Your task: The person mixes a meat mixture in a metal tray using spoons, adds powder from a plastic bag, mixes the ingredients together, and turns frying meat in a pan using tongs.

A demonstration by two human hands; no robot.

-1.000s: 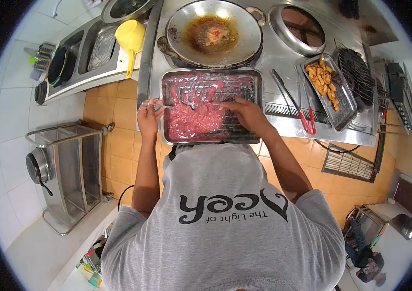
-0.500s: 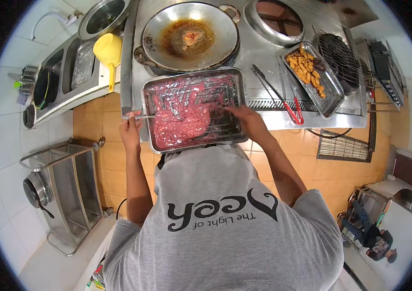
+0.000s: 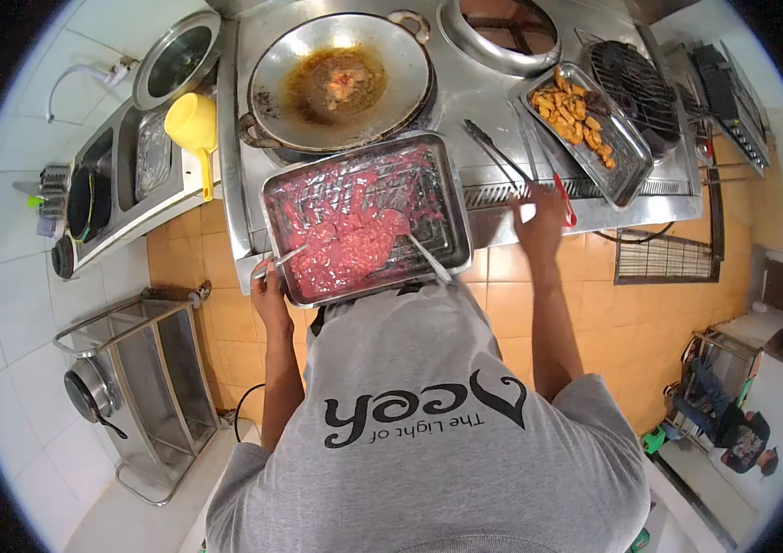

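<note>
A metal tray (image 3: 459, 198) of wet red minced meat (image 3: 345, 253) sits tilted at the counter's front edge, against my body. My left hand (image 3: 268, 284) is at its left side, closed on the handle of a utensil (image 3: 292, 255) that reaches into the meat. A spoon (image 3: 428, 256) rests in the tray, its bowl on the meat and its handle over the front edge, with no hand on it. My right hand (image 3: 537, 210) is right of the tray, blurred, near the red-handled tongs (image 3: 502, 157); whether it touches them is unclear.
Behind the tray stands a large wok (image 3: 272, 69) with oily brown residue. To the right are a tray of browned pieces (image 3: 626, 180) and a round grill (image 3: 636, 83). A yellow dipper (image 3: 191, 122) is by the sink at left. A person (image 3: 742, 433) is seen far right.
My right hand has let go of the spoon and moved right toward the tongs. The spoon now lies in the tray. The view has shifted and the tray appears more tilted.
</note>
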